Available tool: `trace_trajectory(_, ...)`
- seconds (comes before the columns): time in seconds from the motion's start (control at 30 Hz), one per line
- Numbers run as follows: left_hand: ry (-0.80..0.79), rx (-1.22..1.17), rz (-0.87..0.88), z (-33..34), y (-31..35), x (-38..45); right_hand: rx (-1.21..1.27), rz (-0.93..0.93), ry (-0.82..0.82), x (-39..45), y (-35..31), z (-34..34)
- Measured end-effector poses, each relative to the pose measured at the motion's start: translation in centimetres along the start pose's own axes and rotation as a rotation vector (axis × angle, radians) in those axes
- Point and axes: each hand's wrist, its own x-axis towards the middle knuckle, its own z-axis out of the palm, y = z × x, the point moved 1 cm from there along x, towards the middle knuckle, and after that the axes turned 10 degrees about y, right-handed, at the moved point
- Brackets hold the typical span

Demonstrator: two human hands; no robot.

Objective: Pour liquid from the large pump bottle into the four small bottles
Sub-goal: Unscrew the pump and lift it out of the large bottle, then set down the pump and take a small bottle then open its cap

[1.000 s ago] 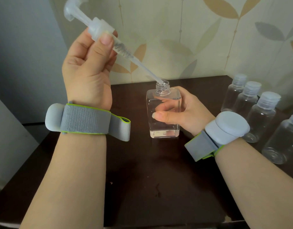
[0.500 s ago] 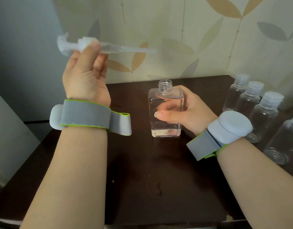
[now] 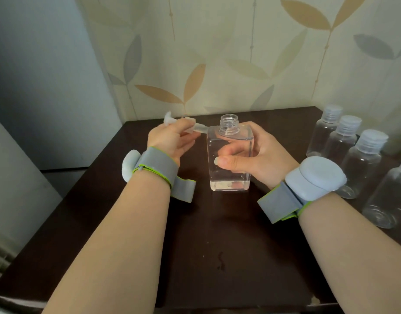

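Your right hand (image 3: 258, 155) grips the large pump bottle (image 3: 229, 155), neck open; your left hand (image 3: 172, 141) pinches the pump head (image 3: 183, 126) beside it. All 4 small bottles (image 3: 344, 155), right of your grip, look capped. Tip early and you'll likely spill on the table (image 3: 217, 245).

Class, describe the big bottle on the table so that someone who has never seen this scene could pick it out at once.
Start at the dark table against the leaf-patterned wall. Near its middle stands the big bottle, gripped by the right hand, left of a row of small bottles. Unlike those round, capped ones, it is square-sided, holds clear liquid, and its threaded neck is open.
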Motion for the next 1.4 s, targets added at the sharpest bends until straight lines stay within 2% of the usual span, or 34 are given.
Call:
trace_trajectory(0.1,-0.063,0.103,0.015,0.2,-0.6,0.1,0.020,-0.010,-0.011,0.0,-0.1,-0.1)
trace_trajectory(0.23,-0.063,0.240,0.061,0.0,-1.0,0.4,0.026,-0.017,-0.037,-0.1,-0.2,0.0)
trace_trajectory(0.4,-0.030,0.658,0.331,-0.3,-1.0,1.1,0.041,-0.024,-0.031,-0.1,-0.1,-0.1)
trace_trajectory(0.53,-0.066,0.863,0.465,-0.5,-1.0,1.4,0.026,-0.012,-0.016,0.0,0.1,-0.1)
trace_trajectory(0.73,-0.080,1.008,0.603,-0.4,-1.0,1.2,0.013,0.000,-0.017,0.0,0.1,-0.2)
trace_trajectory(1.0,-0.054,1.112,0.614,-0.4,-1.0,1.3,-0.037,-0.003,-0.002,0.0,0.1,-0.2)
trace_trajectory(1.2,-0.075,1.105,0.559,-0.7,-0.9,1.4,-0.132,-0.017,0.023,-0.1,-0.4,-0.3)
trace_trajectory(1.4,-0.040,1.096,0.667,-1.0,0.1,0.6,-0.235,-0.057,0.022,-0.1,-0.5,-0.7)
